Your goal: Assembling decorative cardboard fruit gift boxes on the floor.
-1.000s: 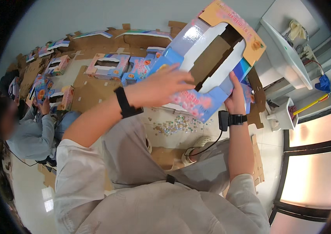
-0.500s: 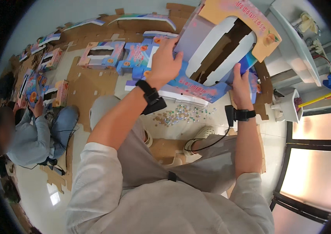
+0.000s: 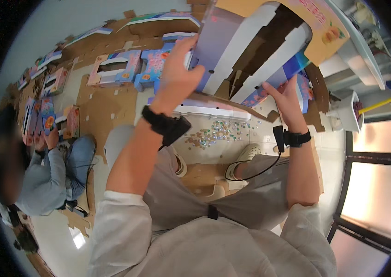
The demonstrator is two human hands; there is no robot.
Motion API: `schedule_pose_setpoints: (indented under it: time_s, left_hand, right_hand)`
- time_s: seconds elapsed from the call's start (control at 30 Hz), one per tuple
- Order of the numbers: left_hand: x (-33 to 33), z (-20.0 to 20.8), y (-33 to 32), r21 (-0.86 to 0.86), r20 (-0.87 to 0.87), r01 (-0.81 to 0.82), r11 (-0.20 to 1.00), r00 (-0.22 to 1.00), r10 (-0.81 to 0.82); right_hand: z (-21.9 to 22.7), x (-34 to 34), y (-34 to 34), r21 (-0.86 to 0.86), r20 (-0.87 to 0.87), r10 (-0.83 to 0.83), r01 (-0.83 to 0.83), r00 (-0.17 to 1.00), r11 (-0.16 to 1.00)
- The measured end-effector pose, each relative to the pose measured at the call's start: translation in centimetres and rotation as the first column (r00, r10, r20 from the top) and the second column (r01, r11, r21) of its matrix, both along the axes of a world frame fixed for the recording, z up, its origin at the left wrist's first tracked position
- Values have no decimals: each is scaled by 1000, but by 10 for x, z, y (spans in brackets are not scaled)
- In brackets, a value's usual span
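A large printed cardboard box (image 3: 274, 60), orange, purple and blue with white inner panels and a long opening showing brown inside, is raised and tilted in front of me. My left hand (image 3: 178, 76) is at its left side, thumb apart from the fingers; the fingertips reach behind the edge. My right hand (image 3: 288, 100) grips the lower right corner, thumb on the near face. A scalloped front flap (image 3: 232, 105) shows its brown edge along the bottom. Under it, a white-edged cardboard piece (image 3: 214, 111) lies on the floor.
Small shiny discs (image 3: 216, 134) are scattered before my feet. Printed boxes (image 3: 126, 74) stand on flattened cardboard (image 3: 108, 104) to the left, where another person (image 3: 43, 171) sits handling a box. At right are a white bin (image 3: 350, 113) and a yellow pole (image 3: 380, 105).
The box has tipped, so the printed face of its front flap has turned out of sight and its brown edge shows. My left hand has shifted slightly left along the box's side.
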State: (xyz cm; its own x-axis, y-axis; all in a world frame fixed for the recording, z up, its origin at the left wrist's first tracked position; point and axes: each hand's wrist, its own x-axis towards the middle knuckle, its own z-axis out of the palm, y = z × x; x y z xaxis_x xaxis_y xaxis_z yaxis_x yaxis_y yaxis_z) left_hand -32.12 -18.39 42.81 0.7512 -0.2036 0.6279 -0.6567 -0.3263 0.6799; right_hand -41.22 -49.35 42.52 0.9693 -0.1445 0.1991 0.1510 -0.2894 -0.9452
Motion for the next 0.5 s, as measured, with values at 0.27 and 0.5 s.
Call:
schedule_pose_setpoints:
  time_s: [0.27, 0.5]
  left_hand:
    - [-14, 17, -10, -379, -100, 135, 915, 977, -186]
    - [-23, 23, -19, -291, -55, 66, 954, 995, -86]
  right_hand:
    - [3, -15, 15, 168, -104, 121, -102, 987, 981]
    - [-6, -1, 15, 455, -165, -96, 162, 982, 876]
